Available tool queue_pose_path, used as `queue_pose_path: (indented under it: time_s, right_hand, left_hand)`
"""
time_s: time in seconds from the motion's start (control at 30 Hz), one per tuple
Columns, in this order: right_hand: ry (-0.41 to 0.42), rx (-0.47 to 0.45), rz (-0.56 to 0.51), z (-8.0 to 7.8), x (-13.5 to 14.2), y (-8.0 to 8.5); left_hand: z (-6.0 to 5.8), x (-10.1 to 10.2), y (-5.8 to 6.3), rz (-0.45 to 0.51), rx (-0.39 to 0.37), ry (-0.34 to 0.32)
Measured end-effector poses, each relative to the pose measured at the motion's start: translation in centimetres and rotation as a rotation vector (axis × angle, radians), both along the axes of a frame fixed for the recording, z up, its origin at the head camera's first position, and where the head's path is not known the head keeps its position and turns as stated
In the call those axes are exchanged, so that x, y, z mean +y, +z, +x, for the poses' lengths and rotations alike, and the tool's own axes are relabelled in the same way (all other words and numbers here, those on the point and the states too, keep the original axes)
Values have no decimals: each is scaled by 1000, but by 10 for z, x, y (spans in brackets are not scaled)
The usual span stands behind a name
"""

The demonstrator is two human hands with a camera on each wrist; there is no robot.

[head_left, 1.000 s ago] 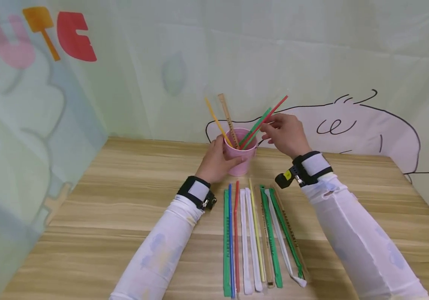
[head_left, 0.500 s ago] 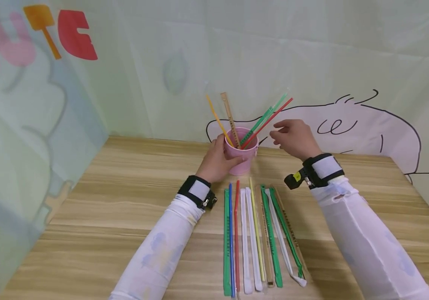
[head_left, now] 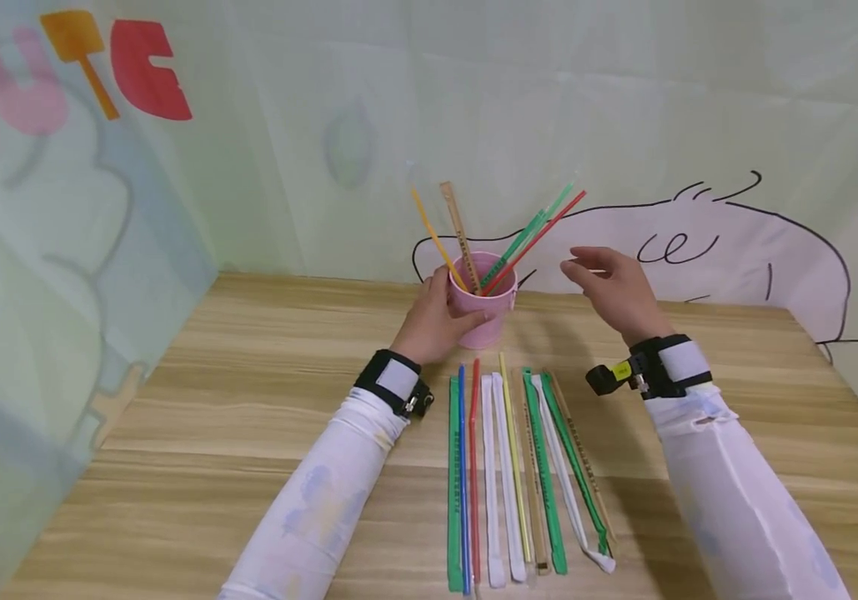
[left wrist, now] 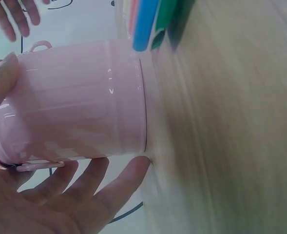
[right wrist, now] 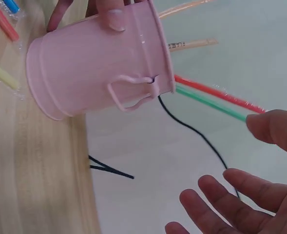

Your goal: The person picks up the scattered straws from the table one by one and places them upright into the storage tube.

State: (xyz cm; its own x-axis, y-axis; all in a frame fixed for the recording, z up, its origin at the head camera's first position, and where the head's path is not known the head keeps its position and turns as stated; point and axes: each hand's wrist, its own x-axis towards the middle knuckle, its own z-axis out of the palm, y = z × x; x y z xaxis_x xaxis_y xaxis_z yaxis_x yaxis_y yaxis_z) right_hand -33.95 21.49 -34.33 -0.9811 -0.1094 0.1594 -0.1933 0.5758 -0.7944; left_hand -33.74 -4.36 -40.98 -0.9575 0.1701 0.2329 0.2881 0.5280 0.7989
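My left hand grips the left side of a small pink bucket, its thumb across the front; the bucket stands upright on the table. Out of it lean an orange straw, a brown paper-wrapped straw, green straws and a red straw. To the right of the bucket hovers my right hand, holding nothing, fingers relaxed. In the right wrist view, its thumb appears near the ends of the red straw and a green straw; whether it touches them I cannot tell.
In front of the bucket lies a row of straws, among them a green wrapped straw, a blue straw, white wrapped straws and a yellow straw. Behind the wooden table hangs a printed backdrop.
My right hand has let go of the straws in the bucket and drawn back to the right. The red straw now leans further right. My left hand stays on the bucket.
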Motion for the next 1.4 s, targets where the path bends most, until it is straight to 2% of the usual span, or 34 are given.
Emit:
queue_pose_path:
  time_s: [0.17, 0.3, 0.57, 0.73, 0.97, 1.2, 1.4]
  right_hand:
    - [-2, -56, -110, 3, -1, -14]
    - [14, -63, -175, 3, -7, -27]
    - [116, -57, -230, 4, -27, -45]
    - [190, -64, -214, 3, -44, -49]
    - [338, -47, -199, -3, -70, -55]
    - [338, -45, -193, -6, -84, -57]
    - [345, -30, -217, 6, -89, -47]
  left_hand:
    - [0, -4, 1, 0, 5, -2]
    - [0, -7, -1, 15, 8, -12]
    - [5, -13, -4, 60, 19, -44]
    - [7, -18, -4, 57, 37, -55]
    - [11, -24, -4, 48, 27, -58]
    - [11, -26, -2, -14, 3, -38]
    - [10, -24, -4, 8, 0, -52]
